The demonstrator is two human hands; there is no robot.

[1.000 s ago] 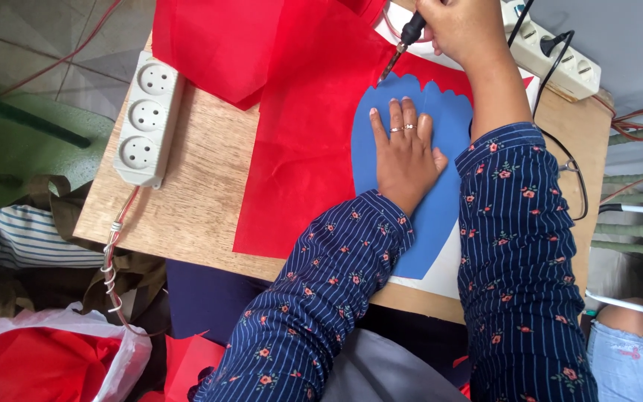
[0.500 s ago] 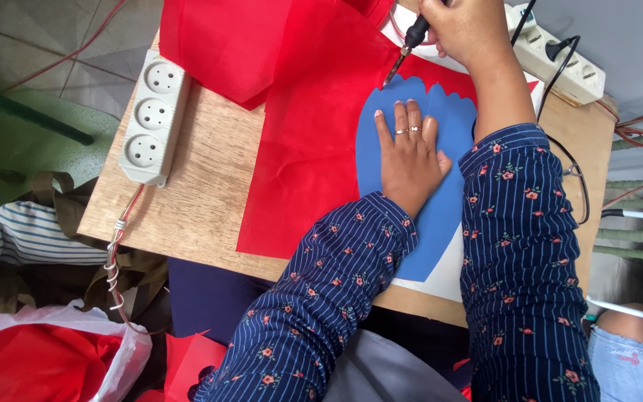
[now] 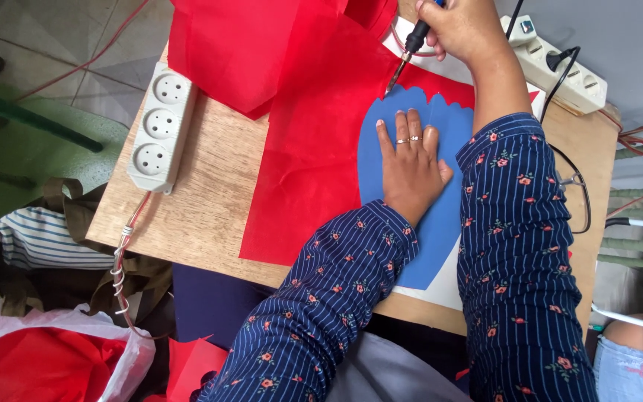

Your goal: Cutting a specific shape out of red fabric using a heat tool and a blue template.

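Wooden table point(image 3: 210, 193): left hand point(image 3: 411, 167) spread on blue template point(image 3: 440, 223), right hand point(image 3: 466, 30) gripping hot cutter point(image 3: 409, 50).

The left hand point(image 3: 411, 167) lies flat on a blue scalloped template point(image 3: 440, 223) over red fabric point(image 3: 314, 164). The right hand point(image 3: 466, 30) grips a corded hot-tip tool point(image 3: 409, 48), its tip at the template's top edge. Everything sits on a wooden worktop point(image 3: 202, 201).

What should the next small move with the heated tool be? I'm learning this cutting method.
Probably draw the black-handled hot tool in the right hand a little further along the blue scalloped template: its tip sits at the template's top edge on the red fabric sheet, while the left hand presses the template flat.
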